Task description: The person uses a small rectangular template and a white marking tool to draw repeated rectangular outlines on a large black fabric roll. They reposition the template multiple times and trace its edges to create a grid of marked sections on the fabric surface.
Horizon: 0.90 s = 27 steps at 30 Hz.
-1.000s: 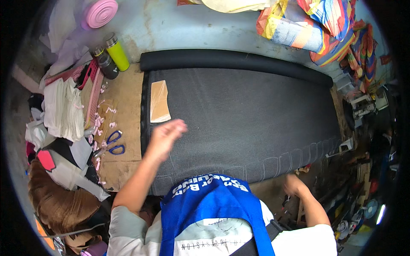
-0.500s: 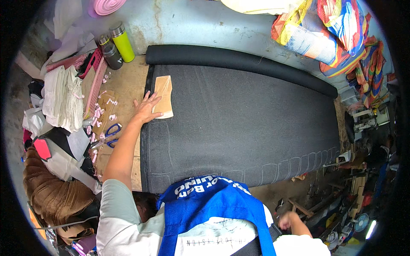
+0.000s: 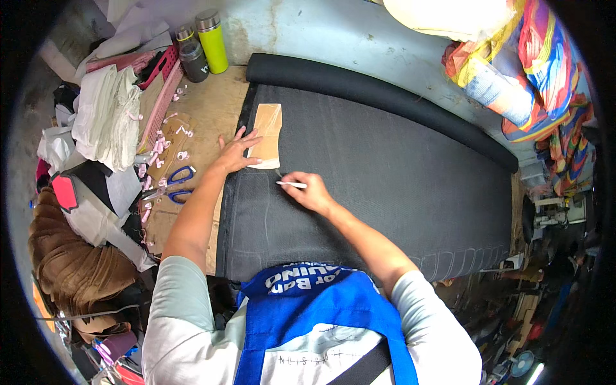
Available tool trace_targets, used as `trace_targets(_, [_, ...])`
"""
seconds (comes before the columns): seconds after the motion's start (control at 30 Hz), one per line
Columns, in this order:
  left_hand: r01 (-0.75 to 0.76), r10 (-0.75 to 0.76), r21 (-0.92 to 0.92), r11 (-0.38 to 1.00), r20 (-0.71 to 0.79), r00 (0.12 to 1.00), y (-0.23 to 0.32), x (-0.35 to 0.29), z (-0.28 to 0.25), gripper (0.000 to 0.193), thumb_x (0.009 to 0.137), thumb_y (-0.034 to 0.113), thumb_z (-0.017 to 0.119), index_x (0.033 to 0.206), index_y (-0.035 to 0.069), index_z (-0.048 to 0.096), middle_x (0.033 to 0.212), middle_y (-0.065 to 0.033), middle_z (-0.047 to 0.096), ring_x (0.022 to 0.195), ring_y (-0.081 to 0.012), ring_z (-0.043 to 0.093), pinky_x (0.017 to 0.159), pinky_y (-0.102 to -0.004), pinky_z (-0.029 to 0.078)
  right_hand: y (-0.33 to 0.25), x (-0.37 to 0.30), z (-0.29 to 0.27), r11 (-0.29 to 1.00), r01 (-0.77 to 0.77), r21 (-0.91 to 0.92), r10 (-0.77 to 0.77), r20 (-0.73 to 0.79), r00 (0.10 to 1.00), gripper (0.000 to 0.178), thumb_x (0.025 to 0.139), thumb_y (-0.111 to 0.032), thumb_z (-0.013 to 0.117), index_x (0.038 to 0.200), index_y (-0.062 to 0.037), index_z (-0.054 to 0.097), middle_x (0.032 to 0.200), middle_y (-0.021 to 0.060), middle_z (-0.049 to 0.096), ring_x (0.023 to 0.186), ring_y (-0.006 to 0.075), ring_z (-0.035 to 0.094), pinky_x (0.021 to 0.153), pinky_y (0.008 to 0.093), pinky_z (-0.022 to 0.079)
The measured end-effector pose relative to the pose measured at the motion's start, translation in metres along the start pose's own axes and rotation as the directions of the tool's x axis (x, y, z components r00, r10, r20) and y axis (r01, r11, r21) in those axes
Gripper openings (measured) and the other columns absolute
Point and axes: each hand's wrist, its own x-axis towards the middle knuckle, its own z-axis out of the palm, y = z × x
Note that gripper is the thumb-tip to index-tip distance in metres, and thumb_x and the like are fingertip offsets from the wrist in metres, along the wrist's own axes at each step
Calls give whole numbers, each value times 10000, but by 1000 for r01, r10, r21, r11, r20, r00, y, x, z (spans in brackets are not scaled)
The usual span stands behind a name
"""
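Dark grey-black fabric (image 3: 398,186) lies spread on the wooden table, with thin pale outlines drawn along its left side and near edge. On its far left part sits a tan card pattern piece (image 3: 268,122), angular with a whitish lower edge. My left hand (image 3: 236,153) lies flat with fingers spread, its fingertips pressing the pattern piece's left edge. My right hand (image 3: 311,194) pinches a slim white marking pen (image 3: 293,184), pointing left, just below the pattern's lower edge. Whether its tip touches the fabric I cannot tell.
The fabric's thick roll (image 3: 378,106) runs along the wall side. Blue-handled scissors (image 3: 176,186) and pink scraps lie left of my left forearm. Beyond them are a pink basket (image 3: 160,106) and stacked white cloth (image 3: 109,119). A green bottle (image 3: 212,42) and a dark bottle (image 3: 192,58) stand behind.
My right hand has come up from low at the right to just below the pattern piece, the white pen now visible in it. My left hand still rests on the pattern. The view has shifted.
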Motion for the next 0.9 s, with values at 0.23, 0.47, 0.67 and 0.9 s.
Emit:
trace_targets(0.23, [-14,14,-56,998,15,1000,-8,3,0,700,678,368,742,1310,299,451,1454,59,297,1387,-215,120,983,-702,-18,1,62,45,989,104,-105,-104,6,995,152,745,-206,658,868,-122,686,862,109,666,895,290,601,822,397,462])
trace_targets(0.47, [-8,8,-42,999,16,1000,-6,3,-1,718,662,299,760,1311,284,454,1457,58,292,1385,-223,132,981,-704,5,-25,76,37,926,-42,-375,90,111,990,154,771,-202,597,873,-134,690,868,110,667,901,284,618,824,422,451])
trace_targets(0.67, [45,-45,45,998,-7,999,18,8,-18,755,597,405,785,1265,188,507,1408,-18,371,1353,-246,225,984,-666,174,-33,59,-32,856,-191,-481,94,-218,972,182,767,-168,563,845,-51,678,838,148,670,827,310,646,768,402,486])
trace_targets(0.9, [400,-467,-249,882,-343,815,36,33,3,542,629,303,792,1066,29,626,815,-98,637,668,-253,591,644,-326,474,-15,-12,-48,961,-165,220,219,-253,942,109,788,-122,623,816,-20,648,721,101,652,667,192,636,636,316,503])
